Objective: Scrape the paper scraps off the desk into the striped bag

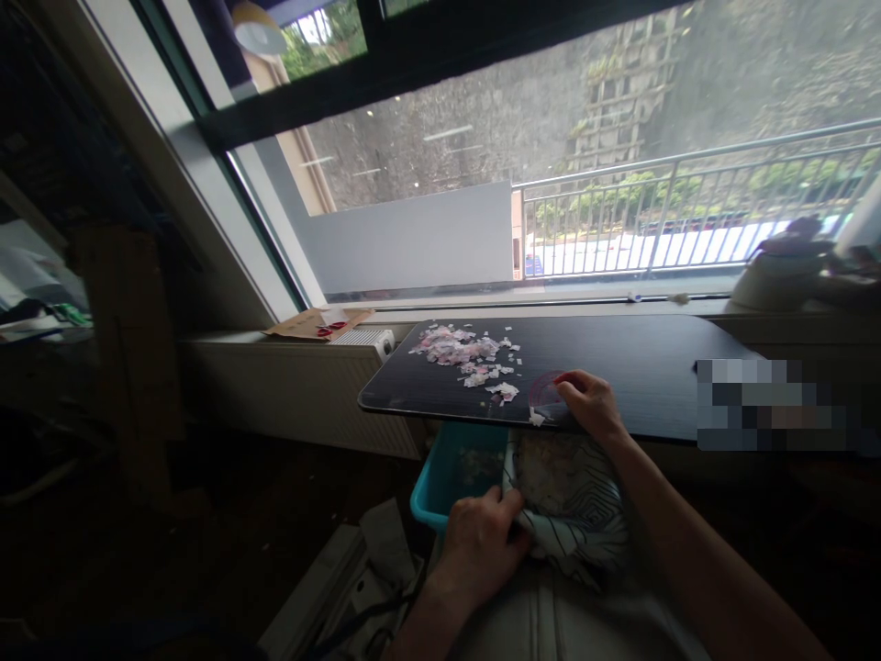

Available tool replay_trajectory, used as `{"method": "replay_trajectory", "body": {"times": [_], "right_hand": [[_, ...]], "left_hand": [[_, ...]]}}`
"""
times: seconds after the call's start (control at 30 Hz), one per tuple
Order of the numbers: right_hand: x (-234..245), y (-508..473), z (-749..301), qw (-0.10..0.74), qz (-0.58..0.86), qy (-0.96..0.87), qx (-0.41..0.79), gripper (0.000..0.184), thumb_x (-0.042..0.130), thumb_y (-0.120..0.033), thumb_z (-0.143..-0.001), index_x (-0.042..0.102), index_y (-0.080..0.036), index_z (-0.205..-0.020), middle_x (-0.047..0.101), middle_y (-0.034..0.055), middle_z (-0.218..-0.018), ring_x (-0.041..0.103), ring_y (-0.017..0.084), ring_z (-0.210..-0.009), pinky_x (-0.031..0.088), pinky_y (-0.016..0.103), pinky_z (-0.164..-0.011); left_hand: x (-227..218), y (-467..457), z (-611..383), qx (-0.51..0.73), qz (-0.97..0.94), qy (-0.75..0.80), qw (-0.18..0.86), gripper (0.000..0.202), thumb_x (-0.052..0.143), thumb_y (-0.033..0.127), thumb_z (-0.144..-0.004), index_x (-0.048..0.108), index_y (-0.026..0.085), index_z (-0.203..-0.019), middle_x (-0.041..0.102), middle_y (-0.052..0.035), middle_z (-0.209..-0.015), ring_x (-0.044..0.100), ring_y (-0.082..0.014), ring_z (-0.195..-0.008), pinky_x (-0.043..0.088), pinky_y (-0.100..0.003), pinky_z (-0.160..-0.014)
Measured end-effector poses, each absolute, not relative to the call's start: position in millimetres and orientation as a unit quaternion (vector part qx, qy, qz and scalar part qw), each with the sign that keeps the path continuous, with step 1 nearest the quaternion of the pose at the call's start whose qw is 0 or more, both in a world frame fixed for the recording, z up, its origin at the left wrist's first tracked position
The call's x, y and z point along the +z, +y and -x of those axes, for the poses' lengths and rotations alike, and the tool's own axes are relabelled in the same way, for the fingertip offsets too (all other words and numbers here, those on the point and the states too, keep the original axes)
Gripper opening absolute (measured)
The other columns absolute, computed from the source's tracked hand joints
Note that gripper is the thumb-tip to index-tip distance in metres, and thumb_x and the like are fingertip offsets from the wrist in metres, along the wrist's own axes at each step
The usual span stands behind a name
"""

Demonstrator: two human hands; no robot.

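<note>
My right hand (592, 404) rests at the near edge of a dark table top (647, 367), fingers closed on a small clear curved piece (547, 395) with a red tip. Just left of it lies a scatter of pink and white chopped bits (461, 351), a few at the very edge. My left hand (482, 546) is below the table, fingers closed on the rim of a striped bowl (578, 500) held under the edge. The bowl has pale bits inside.
A teal plastic bin (440, 477) stands on the floor under the table. A white radiator (295, 386) runs below the window sill, with a cardboard piece (309, 323) on top. A pale pot (777, 275) stands at the far right by the window.
</note>
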State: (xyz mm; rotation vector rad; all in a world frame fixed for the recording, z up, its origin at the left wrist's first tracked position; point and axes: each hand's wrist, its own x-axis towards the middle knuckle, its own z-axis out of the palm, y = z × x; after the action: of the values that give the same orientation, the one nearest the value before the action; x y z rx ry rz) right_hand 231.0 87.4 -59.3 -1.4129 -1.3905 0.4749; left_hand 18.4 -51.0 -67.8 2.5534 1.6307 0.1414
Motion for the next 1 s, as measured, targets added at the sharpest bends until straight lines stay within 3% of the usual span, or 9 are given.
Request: {"method": "replay_trajectory", "body": {"times": [0.67,0.83,1.0], "right_hand": [[-49,78,-233,0.578,0.557,-0.526,0.281,0.019,0.053,-0.030,-0.061,0.066,-0.016,-0.063,0.061,0.0012,-0.056,0.049,0.014,-0.055,0.036,0.026,-0.053],[-47,76,-246,0.523,0.530,-0.578,0.334,0.019,0.056,-0.032,-0.061,0.066,-0.016,-0.062,0.058,-0.0001,-0.053,0.046,0.012,-0.051,0.035,0.026,-0.051],[-52,87,-240,0.525,0.512,-0.603,0.315,0.034,0.061,-0.040,-0.067,0.070,-0.014,-0.087,0.062,0.0011,-0.063,0.049,0.013,-0.056,0.038,0.026,-0.054]], "left_hand": [[-74,-50,-15,0.081,-0.848,0.524,0.018,0.010,0.056,0.032,-0.081,0.054,0.024,-0.087,0.059,0.0010,-0.081,0.059,-0.0196,-0.072,0.034,-0.027,-0.057],[-75,-51,-15,0.082,-0.850,0.520,0.018,0.012,0.056,0.032,-0.080,0.054,0.024,-0.089,0.059,0.0008,-0.081,0.059,-0.0197,-0.071,0.034,-0.028,-0.057],[-78,-51,-16,0.080,-0.852,0.518,0.016,0.012,0.056,0.032,-0.080,0.055,0.024,-0.089,0.060,0.0005,-0.082,0.059,-0.0196,-0.070,0.034,-0.027,-0.057]]}}
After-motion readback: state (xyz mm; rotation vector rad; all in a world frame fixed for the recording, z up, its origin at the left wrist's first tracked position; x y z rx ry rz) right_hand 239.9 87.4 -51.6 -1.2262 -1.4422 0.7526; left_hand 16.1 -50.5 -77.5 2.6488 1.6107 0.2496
